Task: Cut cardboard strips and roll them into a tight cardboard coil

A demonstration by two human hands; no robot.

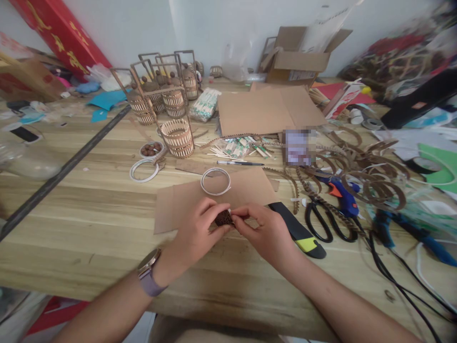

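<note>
Between my hands is a small dark brown roll [223, 218] that looks like coiled corrugated cardboard strip. My left hand [198, 231] wraps thumb and fingers around its side. With closed fingertips, my right hand [264, 231] pinches the roll's right edge, where a small white bit shows. Both hands are over the near edge of a flat cardboard sheet [182, 202]. On that sheet, just beyond the fingers, lies a ring of white double-sided tape [215, 182]. A black utility knife [298, 233] with a yellow-green patch rests beside my right hand.
Slatted baskets with tall handles [173, 102] stand at the back left, near a bowl of brown balls [152, 149]. To the right lie black-handled scissors [319, 224], a blue glue gun [342, 195], curled cardboard strips [374, 178], pliers [424, 238] and black cables [396, 281].
</note>
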